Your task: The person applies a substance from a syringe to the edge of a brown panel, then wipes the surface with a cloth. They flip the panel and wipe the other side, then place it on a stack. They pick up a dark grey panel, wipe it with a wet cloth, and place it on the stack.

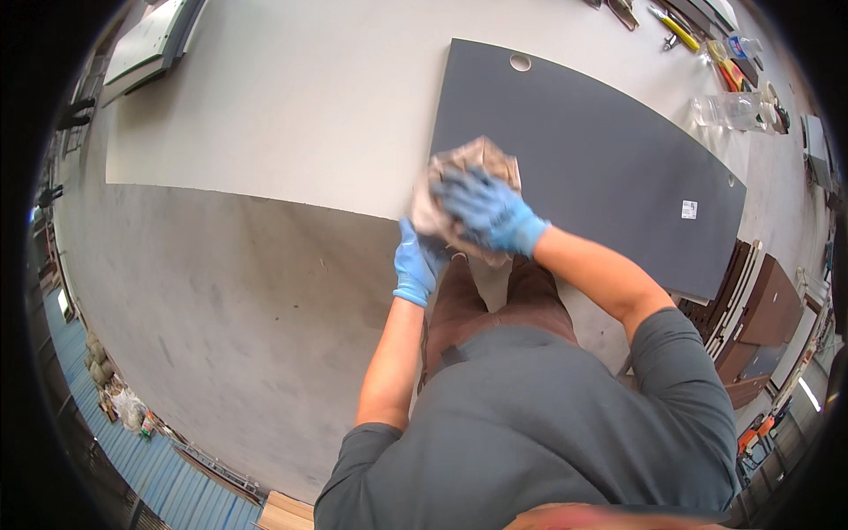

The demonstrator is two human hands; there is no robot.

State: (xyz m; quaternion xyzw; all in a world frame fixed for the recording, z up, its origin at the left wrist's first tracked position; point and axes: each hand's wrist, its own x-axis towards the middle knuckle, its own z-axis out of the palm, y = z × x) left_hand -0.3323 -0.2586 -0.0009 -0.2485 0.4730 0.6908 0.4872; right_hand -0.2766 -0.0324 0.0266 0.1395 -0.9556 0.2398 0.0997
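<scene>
A dark grey panel [592, 132] with a curved far edge lies on a pale work table [291, 106]. My right hand [495, 212], in a blue glove and smeared by motion, presses a crumpled beige-brown cloth [484, 152] against the panel's left part. At the panel's near left corner is my left hand [415, 262], also gloved in blue. Its thumb points up along the edge while the other fingers curl at the corner, partly hidden. A small white label [689, 209] sticks to the panel's right side, and a round hole shows near its far edge.
Clear plastic bottles [731, 111] and hand tools, among them a yellow-handled one [676, 31], lie at the far right. Stacked panels [150, 49] rest at the far left. Brown boards [751, 327] stand to the right. Concrete floor [238, 327] spreads at the near left.
</scene>
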